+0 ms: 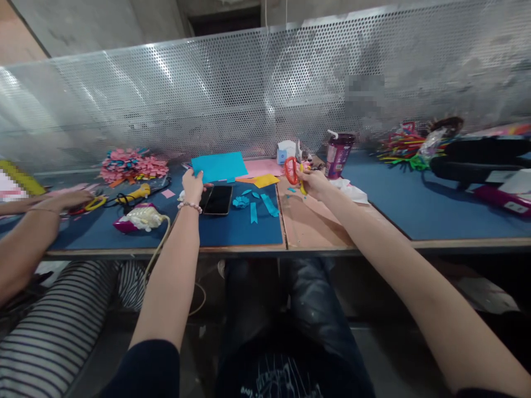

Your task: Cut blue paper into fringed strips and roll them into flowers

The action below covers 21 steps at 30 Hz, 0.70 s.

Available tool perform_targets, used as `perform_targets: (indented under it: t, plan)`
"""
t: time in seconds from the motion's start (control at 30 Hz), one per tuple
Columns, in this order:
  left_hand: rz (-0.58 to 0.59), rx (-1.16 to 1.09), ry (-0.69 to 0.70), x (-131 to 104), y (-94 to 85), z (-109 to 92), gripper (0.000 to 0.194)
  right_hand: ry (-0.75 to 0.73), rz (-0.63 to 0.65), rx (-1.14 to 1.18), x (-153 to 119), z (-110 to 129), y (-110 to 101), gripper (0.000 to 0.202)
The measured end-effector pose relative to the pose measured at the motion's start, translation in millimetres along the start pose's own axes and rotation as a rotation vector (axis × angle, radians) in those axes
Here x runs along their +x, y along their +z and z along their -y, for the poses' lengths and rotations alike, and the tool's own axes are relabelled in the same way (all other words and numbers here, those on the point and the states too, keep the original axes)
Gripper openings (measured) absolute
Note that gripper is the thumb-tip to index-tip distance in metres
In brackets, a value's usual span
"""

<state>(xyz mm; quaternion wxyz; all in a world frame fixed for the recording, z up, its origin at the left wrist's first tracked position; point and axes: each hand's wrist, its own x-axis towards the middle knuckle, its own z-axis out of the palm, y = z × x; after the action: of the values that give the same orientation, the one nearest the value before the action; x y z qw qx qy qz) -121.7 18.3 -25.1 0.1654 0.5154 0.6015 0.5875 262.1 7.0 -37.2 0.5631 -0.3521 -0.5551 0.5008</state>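
**Blue sheet point(219, 167) in my left hand point(193, 185), scissors point(291, 170) in my right hand point(314, 182)**

My left fingers close on the sheet's left end, probably steadying it while leaving most free. My right fingers close around the scissors, blades up, seemingly clear of the paper. The sheet looks bright, smooth, uncreased. Just right of my left grip lies a phone point(218, 200); beyond it, blue cut pieces point(270, 205).

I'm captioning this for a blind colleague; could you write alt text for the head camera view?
A person's left hand holds the edge of a bright blue sheet while the right hand holds red-and-yellow scissors. On the workbench lie a phone and blue cutouts; a purple cup stands right, another person's hand is at left.
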Motion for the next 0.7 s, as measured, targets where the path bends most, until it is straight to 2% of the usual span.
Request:
perform_targets:
  t: [0.2,0.33,0.47,0.7]
  plan:
    - [0.003,-0.154,0.096,-3,8.6,-7,0.027,0.024,0.053,0.065,-8,10,7,0.043]
    - [0.064,-0.305,0.121,-5,12.6,-11,0.032,0.025,0.093,0.063,-15,19,14,0.041]
    - [0.126,-0.494,0.108,-7,15.6,-15,0.038,0.015,0.162,0.031,-23,28,18,0.034]
    - [0.258,-0.605,0.038,-13,22.4,-25,0.038,-0.044,0.198,-0.154,-33,35,18,0.039]
